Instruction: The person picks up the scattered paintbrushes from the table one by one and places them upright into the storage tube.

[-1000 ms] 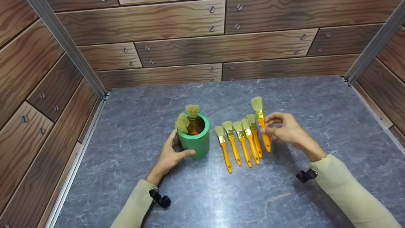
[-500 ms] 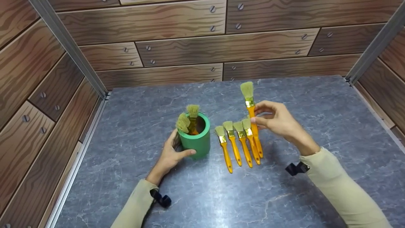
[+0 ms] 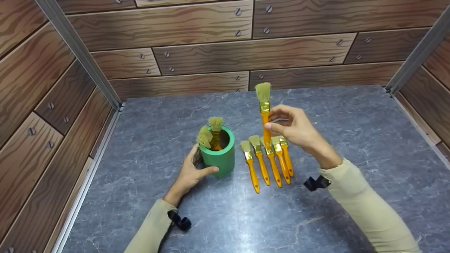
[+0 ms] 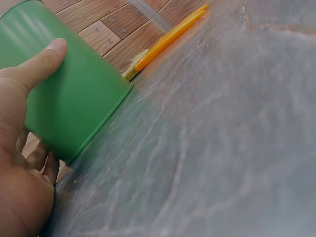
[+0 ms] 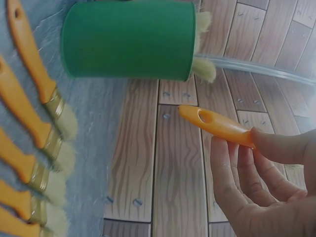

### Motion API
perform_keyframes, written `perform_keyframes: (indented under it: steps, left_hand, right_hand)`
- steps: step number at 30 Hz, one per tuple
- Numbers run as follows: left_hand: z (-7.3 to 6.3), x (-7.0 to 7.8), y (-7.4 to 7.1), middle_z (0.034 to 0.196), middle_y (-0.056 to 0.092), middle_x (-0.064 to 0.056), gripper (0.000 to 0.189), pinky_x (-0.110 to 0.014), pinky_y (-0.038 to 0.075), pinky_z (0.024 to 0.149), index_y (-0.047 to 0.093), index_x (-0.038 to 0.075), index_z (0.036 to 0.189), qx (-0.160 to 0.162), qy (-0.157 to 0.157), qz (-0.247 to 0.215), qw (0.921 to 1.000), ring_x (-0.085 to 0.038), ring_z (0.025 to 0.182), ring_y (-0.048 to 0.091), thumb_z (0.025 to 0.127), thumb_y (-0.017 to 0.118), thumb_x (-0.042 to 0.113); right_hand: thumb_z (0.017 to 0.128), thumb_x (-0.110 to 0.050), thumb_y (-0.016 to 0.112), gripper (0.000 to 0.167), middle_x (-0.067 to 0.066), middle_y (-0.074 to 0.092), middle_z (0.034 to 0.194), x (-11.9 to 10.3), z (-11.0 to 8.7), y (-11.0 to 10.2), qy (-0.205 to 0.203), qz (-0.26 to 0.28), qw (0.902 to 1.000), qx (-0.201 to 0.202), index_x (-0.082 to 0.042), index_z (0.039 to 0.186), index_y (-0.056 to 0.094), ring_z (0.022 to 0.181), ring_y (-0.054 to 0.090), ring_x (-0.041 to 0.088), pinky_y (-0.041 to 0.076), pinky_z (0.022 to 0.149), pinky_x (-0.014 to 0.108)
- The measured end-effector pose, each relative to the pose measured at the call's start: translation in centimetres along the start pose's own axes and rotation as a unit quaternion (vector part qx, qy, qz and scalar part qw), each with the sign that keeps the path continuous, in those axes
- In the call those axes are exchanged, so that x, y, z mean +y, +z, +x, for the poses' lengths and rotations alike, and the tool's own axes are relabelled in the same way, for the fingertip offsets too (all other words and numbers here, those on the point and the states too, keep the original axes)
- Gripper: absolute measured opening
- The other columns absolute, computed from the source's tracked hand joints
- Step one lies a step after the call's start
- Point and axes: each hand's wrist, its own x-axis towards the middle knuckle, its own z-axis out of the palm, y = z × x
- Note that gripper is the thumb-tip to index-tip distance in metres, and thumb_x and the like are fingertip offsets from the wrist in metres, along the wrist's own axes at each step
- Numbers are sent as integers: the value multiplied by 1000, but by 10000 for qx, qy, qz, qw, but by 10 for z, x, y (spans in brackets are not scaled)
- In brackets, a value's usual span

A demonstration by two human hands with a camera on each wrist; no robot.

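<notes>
A green cylindrical cup stands upright on the table, with paintbrushes in it, bristles up. My left hand grips its left side, thumb across the front and fingers behind. My right hand pinches the orange handle of another paintbrush between thumb and fingers. That brush is held upright above the row, bristles up. In the right wrist view its handle end points toward the cup. Several more paintbrushes lie side by side right of the cup, bristles away from me.
The grey marbled table is bounded by wood-patterned walls at the back and sides. Metal strips run along the corners. A black wrist mount sits on each sleeve.
My right hand has raised the paintbrush from the right end of the row and carried it left, toward the cup. The left hand and cup stay in place.
</notes>
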Motion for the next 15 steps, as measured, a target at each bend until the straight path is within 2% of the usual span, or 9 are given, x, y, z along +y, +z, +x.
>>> perform_keyframes:
  steps: [8, 15]
  left_hand:
    - [1, -2, 0, 170, 40, -8, 110, -51, 31, 132, 24, 16, 171, -47, 91, -4, 9999, -28, 160, 36, 86, 93, 19]
    - [1, -2, 0, 171, 39, -8, 111, -50, 31, 132, 23, 15, 171, 19, 95, 38, 9999, -28, 160, 36, 86, 93, 19]
  right_hand:
    - [100, 2, 72, 23, 24, 74, 115, -9, 6, 14, -248, -62, 9997, -34, 6, 122, 68, 98, 78, 22, 67, 88, 39]
    - [100, 2, 71, 24, 22, 74, 116, -17, 11, 28, -423, -27, 9990, -169, 6, 123, 69, 101, 78, 27, 67, 90, 40]
